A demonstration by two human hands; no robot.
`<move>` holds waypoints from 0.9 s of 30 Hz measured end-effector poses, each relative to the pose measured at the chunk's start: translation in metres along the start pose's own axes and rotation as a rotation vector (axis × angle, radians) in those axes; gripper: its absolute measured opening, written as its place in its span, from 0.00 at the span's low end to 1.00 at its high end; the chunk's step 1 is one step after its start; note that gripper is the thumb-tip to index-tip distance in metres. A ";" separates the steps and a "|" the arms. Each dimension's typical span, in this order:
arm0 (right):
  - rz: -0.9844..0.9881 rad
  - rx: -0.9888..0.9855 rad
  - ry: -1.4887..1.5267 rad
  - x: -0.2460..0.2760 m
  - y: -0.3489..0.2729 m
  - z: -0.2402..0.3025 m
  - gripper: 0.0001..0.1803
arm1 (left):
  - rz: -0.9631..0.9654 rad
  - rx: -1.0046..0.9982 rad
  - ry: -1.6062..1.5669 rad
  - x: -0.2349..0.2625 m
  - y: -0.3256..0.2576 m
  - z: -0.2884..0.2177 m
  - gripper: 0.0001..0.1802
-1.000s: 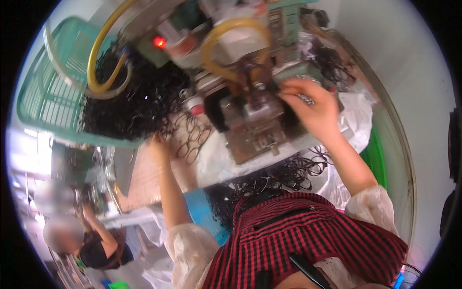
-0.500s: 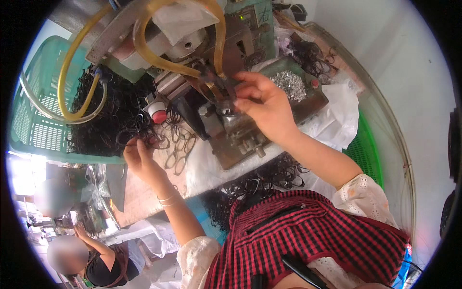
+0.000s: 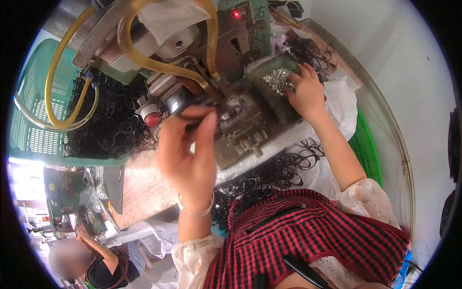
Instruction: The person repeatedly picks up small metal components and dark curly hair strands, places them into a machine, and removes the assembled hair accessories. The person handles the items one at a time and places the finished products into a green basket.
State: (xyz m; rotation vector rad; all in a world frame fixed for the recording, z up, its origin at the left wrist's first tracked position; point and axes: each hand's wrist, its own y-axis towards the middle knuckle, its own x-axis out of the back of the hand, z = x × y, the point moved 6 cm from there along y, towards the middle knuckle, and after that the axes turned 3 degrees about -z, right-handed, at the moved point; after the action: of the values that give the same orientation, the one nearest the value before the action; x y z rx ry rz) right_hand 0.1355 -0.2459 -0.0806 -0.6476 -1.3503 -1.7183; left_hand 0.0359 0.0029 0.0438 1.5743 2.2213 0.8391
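My left hand (image 3: 190, 154), smeared by motion, is raised in front of the press machine (image 3: 180, 41). Its thumb and forefinger come together beside the machine's die area (image 3: 233, 113), and a dark curved thing at the fingertips is too blurred to name. At the right, my right hand (image 3: 308, 91) reaches into a heap of small silver metal pieces (image 3: 274, 81) on the machine's green tray (image 3: 279, 106). Thumb and fingers close around some of the pieces there. Yellow hoses (image 3: 139, 60) hang above the die area.
A pale green basket (image 3: 38, 127) heaped with black loops (image 3: 106, 115) stands at the left. A red button (image 3: 152, 119) juts from the machine. More black loops (image 3: 269, 173) lie by my lap, and a bright green basket (image 3: 364, 151) sits at the right. Another person (image 3: 108, 262) works at lower left.
My right hand has gone from the die area to the metal pieces. My left hand has moved from the loops near the basket toward the die. The machine's indicator has turned from green to red.
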 end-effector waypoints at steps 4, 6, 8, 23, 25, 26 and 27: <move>-0.057 0.134 0.175 -0.018 0.005 -0.009 0.10 | -0.002 -0.058 0.097 -0.013 0.011 0.005 0.06; -0.022 0.087 0.277 -0.012 0.017 -0.008 0.08 | 0.033 -0.024 0.103 -0.017 0.012 0.008 0.07; -0.026 0.043 0.273 -0.021 0.017 -0.018 0.07 | 0.048 0.014 0.134 -0.018 0.013 0.005 0.07; -0.009 -0.121 0.532 -0.011 -0.006 -0.031 0.11 | -0.342 0.037 0.571 0.118 -0.022 0.036 0.08; 0.015 -0.167 0.641 -0.010 -0.006 -0.021 0.10 | -0.079 -0.044 0.809 0.129 -0.012 0.056 0.05; 0.015 -0.195 0.694 -0.007 -0.002 -0.013 0.10 | 0.009 0.017 0.827 0.123 -0.012 0.071 0.04; 0.029 -0.198 0.711 -0.007 0.000 -0.004 0.09 | 0.107 0.094 0.840 0.121 -0.023 0.102 0.06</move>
State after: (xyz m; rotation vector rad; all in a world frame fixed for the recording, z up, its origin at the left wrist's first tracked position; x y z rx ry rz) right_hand 0.1396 -0.2475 -0.0869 -0.1196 -0.6753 -1.8246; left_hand 0.0299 0.1391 -0.0393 1.5673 2.7474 1.6943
